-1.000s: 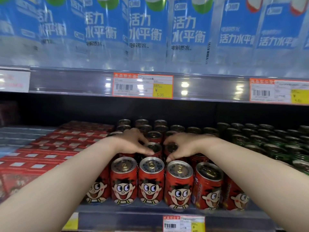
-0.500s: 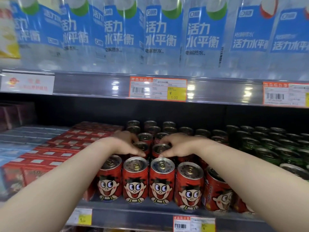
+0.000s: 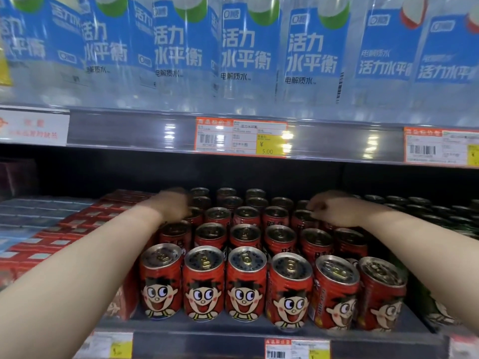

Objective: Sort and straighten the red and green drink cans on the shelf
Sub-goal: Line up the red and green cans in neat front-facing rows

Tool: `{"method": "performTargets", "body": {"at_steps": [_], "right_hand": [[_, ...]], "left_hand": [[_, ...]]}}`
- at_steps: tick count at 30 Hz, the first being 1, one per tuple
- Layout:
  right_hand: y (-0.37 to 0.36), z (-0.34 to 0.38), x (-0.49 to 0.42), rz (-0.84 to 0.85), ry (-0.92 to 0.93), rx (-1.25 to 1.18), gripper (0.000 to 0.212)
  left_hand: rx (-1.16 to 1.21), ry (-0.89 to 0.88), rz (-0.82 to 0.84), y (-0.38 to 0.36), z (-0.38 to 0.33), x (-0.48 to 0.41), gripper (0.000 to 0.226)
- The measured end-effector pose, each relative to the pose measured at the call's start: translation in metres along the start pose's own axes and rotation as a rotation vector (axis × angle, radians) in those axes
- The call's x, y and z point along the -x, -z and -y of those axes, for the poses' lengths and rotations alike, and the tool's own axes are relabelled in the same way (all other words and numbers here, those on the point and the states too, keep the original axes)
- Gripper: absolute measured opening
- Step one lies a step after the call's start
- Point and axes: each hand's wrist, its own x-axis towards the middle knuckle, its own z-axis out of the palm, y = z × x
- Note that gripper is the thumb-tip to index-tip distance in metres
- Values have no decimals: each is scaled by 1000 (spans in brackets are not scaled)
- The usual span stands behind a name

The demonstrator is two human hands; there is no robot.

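Red cans (image 3: 204,283) standing upright in a block on the shelf (image 3: 233,330), several rows deep, front row of six facing out with cartoon faces. Two cans at the right end of the front row turned a little, faces angled away to the right. Green cans (image 3: 425,211) packed just beside the red block on the right, mostly dark and blurred, running toward the back.

Left hand (image 3: 172,204) reaching over the left edge of the red block, resting on can tops in the back rows; blurred, grip impossible to tell. Right hand (image 3: 334,211) over the right edge of the red block, well apart from the left, fingers curled down onto a can top (image 3: 304,216) in the third row; grip bent at the knuckles, whether pinching the can or just touching it, cannot tell.

Red cartons (image 3: 64,229) stacked flat left of the cans. Bottles with blue labels (image 3: 246,47) lined up on the shelf above, price tag (image 3: 241,137) on its front rail.
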Motion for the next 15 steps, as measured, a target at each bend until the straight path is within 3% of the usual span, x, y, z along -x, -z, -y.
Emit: {"method": "performTargets", "body": {"at_steps": [7,15], "right_hand": [[-11,-20,-1,65,-100,-17,46],[-18,-15,-10,68,-40,-70,32]], "left_hand": [[161,-1,56,-3,0,-16,50],[112,-17,152,-21,-19,-30,58]]}}
